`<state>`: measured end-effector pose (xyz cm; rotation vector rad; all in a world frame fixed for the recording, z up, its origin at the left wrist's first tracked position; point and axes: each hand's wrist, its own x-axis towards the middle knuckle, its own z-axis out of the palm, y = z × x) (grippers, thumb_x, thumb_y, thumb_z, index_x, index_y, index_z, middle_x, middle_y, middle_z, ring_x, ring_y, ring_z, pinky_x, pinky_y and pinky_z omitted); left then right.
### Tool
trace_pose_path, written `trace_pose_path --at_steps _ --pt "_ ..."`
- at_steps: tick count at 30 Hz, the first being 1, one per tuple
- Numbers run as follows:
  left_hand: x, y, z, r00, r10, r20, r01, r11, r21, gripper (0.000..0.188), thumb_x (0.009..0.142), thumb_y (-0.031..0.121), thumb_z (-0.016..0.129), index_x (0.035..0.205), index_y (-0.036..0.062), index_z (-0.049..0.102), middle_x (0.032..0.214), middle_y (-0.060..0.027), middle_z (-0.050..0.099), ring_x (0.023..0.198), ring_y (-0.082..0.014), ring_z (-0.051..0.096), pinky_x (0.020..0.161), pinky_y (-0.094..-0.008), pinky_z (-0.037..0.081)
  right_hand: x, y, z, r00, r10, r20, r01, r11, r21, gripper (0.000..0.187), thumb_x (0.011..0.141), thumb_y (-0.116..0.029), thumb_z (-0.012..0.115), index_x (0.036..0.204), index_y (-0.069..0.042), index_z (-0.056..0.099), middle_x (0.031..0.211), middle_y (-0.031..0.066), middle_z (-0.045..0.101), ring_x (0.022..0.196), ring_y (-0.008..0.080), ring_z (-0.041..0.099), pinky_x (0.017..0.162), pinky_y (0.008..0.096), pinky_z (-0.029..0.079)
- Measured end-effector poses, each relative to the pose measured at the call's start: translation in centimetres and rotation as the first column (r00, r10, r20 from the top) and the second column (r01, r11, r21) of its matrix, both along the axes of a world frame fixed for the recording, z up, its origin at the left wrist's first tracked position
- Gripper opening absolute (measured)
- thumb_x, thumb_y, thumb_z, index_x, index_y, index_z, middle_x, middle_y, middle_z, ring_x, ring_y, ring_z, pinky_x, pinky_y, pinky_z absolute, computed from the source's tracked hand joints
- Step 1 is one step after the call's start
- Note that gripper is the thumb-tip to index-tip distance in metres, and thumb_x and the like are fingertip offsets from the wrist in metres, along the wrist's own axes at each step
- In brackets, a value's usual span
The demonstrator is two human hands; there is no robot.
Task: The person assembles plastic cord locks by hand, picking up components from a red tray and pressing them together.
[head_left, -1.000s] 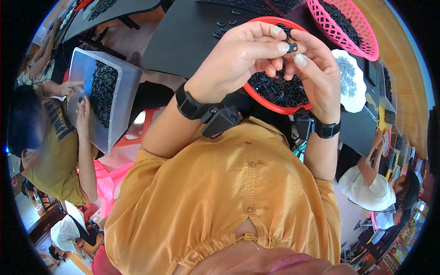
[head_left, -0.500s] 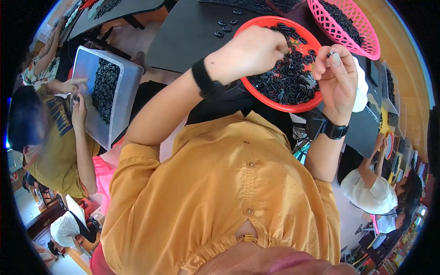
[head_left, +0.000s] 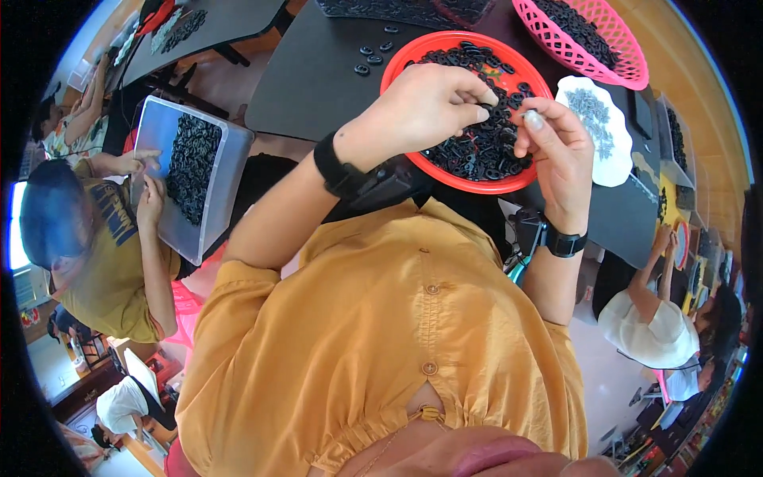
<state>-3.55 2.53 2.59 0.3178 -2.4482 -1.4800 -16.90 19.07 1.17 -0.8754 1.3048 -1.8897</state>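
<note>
A red round basin [head_left: 493, 188] full of small black oval, link-like pieces [head_left: 477, 163] lies in front of me. Above it, my left hand [head_left: 429, 103] is closed in a pinch on a small black piece [head_left: 486, 106]. Close by, over the basin's right side, my right hand [head_left: 563, 155] also pinches with thumb and forefinger. A tiny pale or shiny bit shows at its fingertips, too small to name. The two sets of fingertips are near each other but apart. Beside my right hand, a white scalloped plate [head_left: 613, 168] holds many small greyish, clear-looking pieces.
A pink lattice basket [head_left: 520, 17] of black pieces stands at the far right. Several loose black pieces [head_left: 366, 60] lie on the dark table [head_left: 306, 87]. To the left, a co-worker [head_left: 103, 246] handles a translucent bin [head_left: 211, 238] of black pieces. Another person [head_left: 648, 322] works at right.
My left hand has come out of the pile toward my right hand, now with a black piece in its fingers. The view has shifted, and the white plate shows more fully.
</note>
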Motion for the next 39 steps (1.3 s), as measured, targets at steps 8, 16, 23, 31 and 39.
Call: trace_pose_path --at_steps 8,16,23,31,39 --pt "2.8 1.7 -0.4 0.970 0.137 -0.198 -0.053 0.923 0.381 0.022 0.088 0.002 0.063 0.110 0.0009 0.063 0.093 -0.0055 0.067 0.079 -0.0092 0.063 0.067 -0.0233 0.053 1.9 -0.4 2.0 0.991 -0.066 -0.119 0.078 0.991 0.104 0.019 0.089 -0.008 0.066 0.106 0.000 0.067 0.083 0.0031 0.065 0.066 0.0072 0.058 0.060 0.0194 0.048" --pt "4.4 2.2 0.1 0.942 0.185 -0.281 -0.091 0.944 0.318 0.027 0.085 -0.003 0.065 0.112 0.0001 0.060 0.092 -0.0049 0.067 0.080 -0.0094 0.064 0.069 -0.0237 0.054 2.8 -1.2 3.7 0.960 0.069 -0.273 -0.023 0.986 0.166 0.017 0.088 -0.006 0.065 0.105 -0.001 0.067 0.079 -0.0012 0.063 0.063 0.0032 0.053 0.055 0.0164 0.043" --pt "5.3 1.5 0.0 0.938 0.167 -0.303 -0.086 0.961 0.264 0.021 0.082 -0.007 0.067 0.099 0.0005 0.059 0.089 -0.0029 0.066 0.082 -0.0073 0.063 0.074 -0.0232 0.054 3.3 -2.1 4.8 0.925 0.131 -0.357 -0.051 0.973 0.225 0.017 0.087 -0.006 0.067 0.104 -0.002 0.068 0.079 -0.0022 0.064 0.063 0.0013 0.052 0.053 0.0157 0.042" --pt "5.9 1.0 -0.1 0.937 0.153 -0.313 -0.078 0.968 0.238 0.016 0.081 -0.008 0.068 0.091 0.0010 0.058 0.085 -0.0014 0.064 0.081 -0.0063 0.062 0.073 -0.0224 0.053 3.5 -2.7 6.0 0.872 0.232 -0.432 -0.081 0.937 0.339 0.016 0.087 -0.005 0.067 0.102 -0.001 0.068 0.083 -0.0010 0.066 0.070 0.0019 0.057 0.056 0.0163 0.044" --pt "6.1 0.9 -0.5 0.929 0.175 -0.325 -0.097 0.965 0.242 0.014 0.081 -0.009 0.066 0.087 0.0002 0.058 0.083 -0.0028 0.064 0.076 -0.0074 0.063 0.069 -0.0227 0.054 4.0 -3.1 5.9 0.873 0.260 -0.412 -0.100 0.923 0.371 0.015 0.087 0.000 0.065 0.102 0.001 0.067 0.090 0.0024 0.068 0.080 0.0060 0.062 0.070 0.0186 0.049"
